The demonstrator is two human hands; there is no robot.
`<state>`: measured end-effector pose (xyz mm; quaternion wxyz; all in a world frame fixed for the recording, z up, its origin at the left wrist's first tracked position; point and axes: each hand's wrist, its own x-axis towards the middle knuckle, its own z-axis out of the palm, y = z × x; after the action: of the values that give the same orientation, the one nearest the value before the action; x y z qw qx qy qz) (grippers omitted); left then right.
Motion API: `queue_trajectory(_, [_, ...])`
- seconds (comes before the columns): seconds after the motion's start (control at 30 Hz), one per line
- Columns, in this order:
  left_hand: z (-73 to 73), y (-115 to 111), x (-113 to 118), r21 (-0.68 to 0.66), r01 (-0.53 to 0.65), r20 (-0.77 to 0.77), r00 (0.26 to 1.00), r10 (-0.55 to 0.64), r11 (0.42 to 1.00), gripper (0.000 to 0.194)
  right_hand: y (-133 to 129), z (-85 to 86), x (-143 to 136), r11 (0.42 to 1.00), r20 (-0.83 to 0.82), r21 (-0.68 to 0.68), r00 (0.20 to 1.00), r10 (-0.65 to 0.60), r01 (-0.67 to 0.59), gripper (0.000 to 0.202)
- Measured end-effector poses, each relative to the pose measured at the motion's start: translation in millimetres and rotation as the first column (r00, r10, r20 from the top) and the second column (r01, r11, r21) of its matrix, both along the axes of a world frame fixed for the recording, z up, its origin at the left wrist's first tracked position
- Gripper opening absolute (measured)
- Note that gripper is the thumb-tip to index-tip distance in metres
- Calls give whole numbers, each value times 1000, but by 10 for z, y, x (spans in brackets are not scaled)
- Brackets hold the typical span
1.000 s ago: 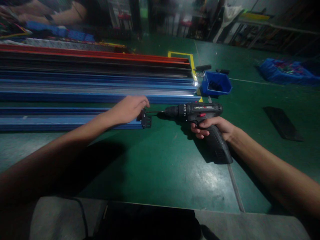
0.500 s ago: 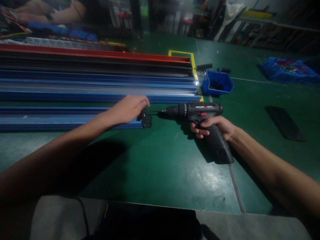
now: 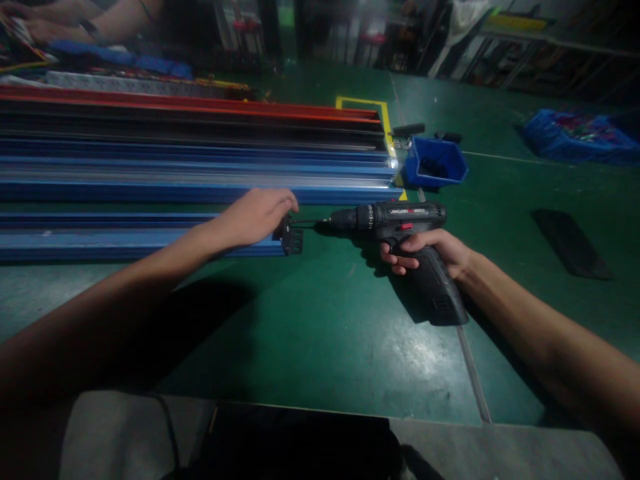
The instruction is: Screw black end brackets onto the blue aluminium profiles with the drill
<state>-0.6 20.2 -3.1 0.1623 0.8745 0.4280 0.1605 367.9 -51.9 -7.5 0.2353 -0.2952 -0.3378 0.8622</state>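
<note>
My right hand is wrapped around the handle of a black cordless drill, its chuck pointing left. The drill's long thin bit reaches a black end cap on the right end of a blue metal rail. Over that rail end lies my left hand, closed, fingers curled down at the cap; part of the grip is hidden behind the hand. The rail lies flat on the green table.
Behind lie several long blue, black and red rails. A blue bin with dark parts stands at their right end. A flat black piece and a blue-lined tray are at right. Another person's arm shows at upper left.
Hands, drill and rail hold almost the same places. The whole view has shifted very slightly.
</note>
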Motion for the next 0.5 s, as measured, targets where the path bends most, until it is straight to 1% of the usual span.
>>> queue_trajectory(0.23, [-9, 6, -15, 19, 13, 5, 1000, -13, 1000, 44, 5, -2, 3, 1000, -8, -2, 1000, 4, -4, 23])
queue_trajectory(0.5, [7, -2, 0, 13, -7, -6, 1000, 8, 1000, 46, 18, 6, 8, 1000, 10, 6, 1000, 4, -4, 24])
